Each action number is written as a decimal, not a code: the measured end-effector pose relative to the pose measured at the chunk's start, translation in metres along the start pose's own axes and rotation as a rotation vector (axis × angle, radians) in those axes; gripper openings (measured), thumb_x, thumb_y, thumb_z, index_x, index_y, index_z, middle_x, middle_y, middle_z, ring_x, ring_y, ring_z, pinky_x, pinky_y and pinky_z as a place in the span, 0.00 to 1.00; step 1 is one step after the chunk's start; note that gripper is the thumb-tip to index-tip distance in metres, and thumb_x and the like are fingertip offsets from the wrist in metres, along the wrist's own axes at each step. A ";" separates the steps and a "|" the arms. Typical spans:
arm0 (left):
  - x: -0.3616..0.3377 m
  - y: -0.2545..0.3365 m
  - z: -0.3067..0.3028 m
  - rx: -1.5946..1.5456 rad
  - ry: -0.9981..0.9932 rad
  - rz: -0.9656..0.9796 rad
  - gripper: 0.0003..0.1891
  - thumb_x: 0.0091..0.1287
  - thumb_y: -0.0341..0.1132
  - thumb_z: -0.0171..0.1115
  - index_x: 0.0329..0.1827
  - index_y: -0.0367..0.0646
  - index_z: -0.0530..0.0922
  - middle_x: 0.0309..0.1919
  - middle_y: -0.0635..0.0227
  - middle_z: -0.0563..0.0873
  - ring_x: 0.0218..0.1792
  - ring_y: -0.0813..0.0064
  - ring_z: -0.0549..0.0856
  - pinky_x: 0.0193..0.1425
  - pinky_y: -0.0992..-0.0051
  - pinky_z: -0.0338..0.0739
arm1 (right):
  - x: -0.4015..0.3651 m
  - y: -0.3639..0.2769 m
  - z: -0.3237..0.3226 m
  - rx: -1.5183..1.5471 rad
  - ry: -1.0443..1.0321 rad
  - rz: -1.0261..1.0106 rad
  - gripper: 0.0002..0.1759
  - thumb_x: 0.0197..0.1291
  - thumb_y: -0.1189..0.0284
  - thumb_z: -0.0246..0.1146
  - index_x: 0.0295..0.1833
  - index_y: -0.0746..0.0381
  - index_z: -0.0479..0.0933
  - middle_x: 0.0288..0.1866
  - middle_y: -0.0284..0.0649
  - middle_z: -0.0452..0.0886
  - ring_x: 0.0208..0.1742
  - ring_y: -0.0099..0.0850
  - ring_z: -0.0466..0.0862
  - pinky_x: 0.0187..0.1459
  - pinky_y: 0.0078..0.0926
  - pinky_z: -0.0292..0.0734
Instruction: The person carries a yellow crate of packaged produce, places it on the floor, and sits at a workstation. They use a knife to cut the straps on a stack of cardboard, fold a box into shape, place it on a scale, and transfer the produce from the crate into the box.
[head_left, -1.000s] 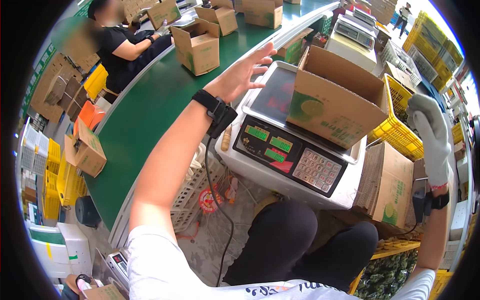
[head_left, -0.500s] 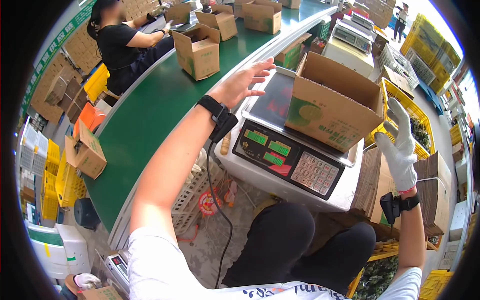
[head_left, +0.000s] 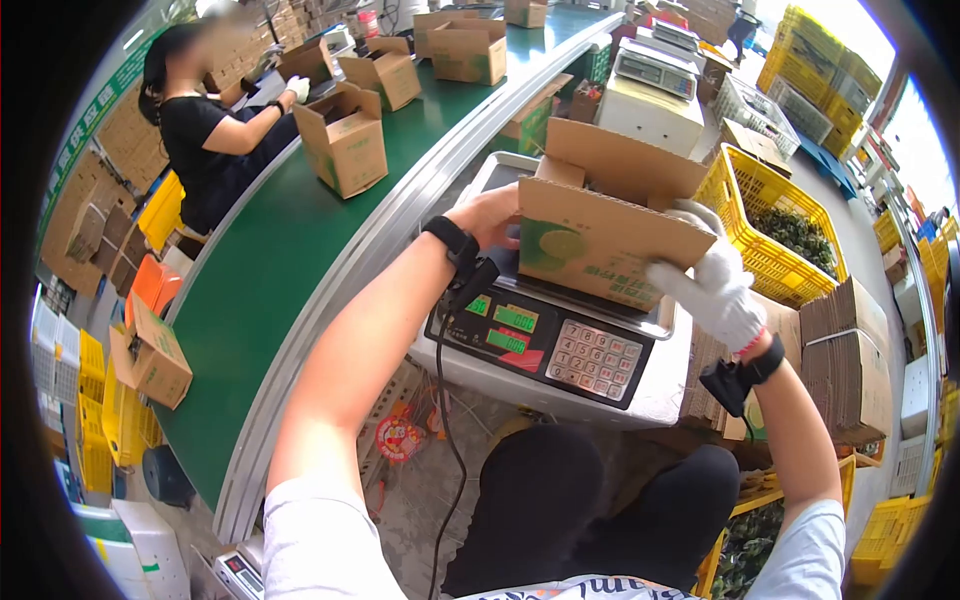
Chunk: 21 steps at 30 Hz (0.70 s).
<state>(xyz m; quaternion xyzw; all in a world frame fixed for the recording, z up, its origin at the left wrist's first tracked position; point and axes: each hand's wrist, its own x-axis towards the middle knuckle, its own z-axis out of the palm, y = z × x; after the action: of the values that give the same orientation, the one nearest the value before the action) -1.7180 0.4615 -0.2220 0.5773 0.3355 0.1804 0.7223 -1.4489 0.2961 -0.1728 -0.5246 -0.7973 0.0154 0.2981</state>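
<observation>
An open-topped cardboard box with green print stands on the metal pan of a digital scale. Bare, my left hand presses against the left side of the box, its fingertips partly hidden behind the edge. On the opposite side my right hand, in a white knit glove, grips the right end, with the thumb at the front panel and the fingers at the upper edge. What lies inside the box is mostly hidden by its front wall. Green number displays and a keypad face me on the scale.
A green conveyor belt carrying several open boxes runs along the left, with a co-worker beyond it. To the right sit a yellow crate of dark green produce and stacked flat cardboard. A cable hangs from my left wrist.
Both hands have closed in from either side onto the box, which sat untouched between them before. My view has shifted slightly, and the co-worker's gloved hand has moved.
</observation>
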 end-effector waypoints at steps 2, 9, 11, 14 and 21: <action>0.002 0.006 -0.002 0.026 -0.011 -0.041 0.34 0.66 0.57 0.64 0.72 0.52 0.70 0.70 0.64 0.74 0.68 0.63 0.73 0.69 0.43 0.63 | 0.002 0.001 0.001 0.022 0.016 -0.040 0.18 0.55 0.69 0.72 0.51 0.60 0.83 0.53 0.46 0.81 0.63 0.48 0.75 0.63 0.42 0.72; -0.002 0.007 0.011 -0.005 -0.019 -0.101 0.33 0.67 0.67 0.57 0.71 0.65 0.68 0.62 0.69 0.77 0.59 0.66 0.78 0.59 0.56 0.72 | -0.019 0.016 0.014 0.284 0.158 0.049 0.17 0.48 0.75 0.70 0.47 0.64 0.83 0.47 0.47 0.81 0.61 0.49 0.75 0.61 0.43 0.72; -0.010 0.002 0.017 -0.121 -0.010 -0.078 0.30 0.67 0.67 0.55 0.69 0.67 0.69 0.58 0.71 0.79 0.55 0.67 0.79 0.55 0.58 0.74 | -0.018 0.016 0.016 0.385 0.182 0.054 0.17 0.48 0.76 0.70 0.47 0.64 0.83 0.47 0.48 0.81 0.61 0.50 0.75 0.62 0.43 0.71; -0.019 -0.003 0.025 -0.147 0.106 -0.083 0.27 0.68 0.67 0.53 0.63 0.65 0.71 0.50 0.72 0.79 0.49 0.70 0.80 0.52 0.60 0.75 | -0.010 0.006 0.006 0.308 0.160 0.031 0.21 0.48 0.76 0.69 0.51 0.64 0.82 0.52 0.48 0.81 0.63 0.49 0.75 0.64 0.43 0.70; -0.129 -0.042 -0.034 -0.596 0.354 0.423 0.27 0.72 0.51 0.53 0.67 0.43 0.72 0.63 0.60 0.79 0.62 0.61 0.80 0.66 0.55 0.76 | -0.040 -0.012 -0.041 0.030 0.207 0.065 0.28 0.46 0.76 0.70 0.58 0.62 0.79 0.61 0.47 0.78 0.64 0.46 0.77 0.67 0.38 0.71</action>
<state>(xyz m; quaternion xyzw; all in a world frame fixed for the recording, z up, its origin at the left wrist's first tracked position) -1.8381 0.3908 -0.2300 0.3588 0.2614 0.5110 0.7361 -1.4281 0.2446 -0.1536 -0.5445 -0.7445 -0.0174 0.3859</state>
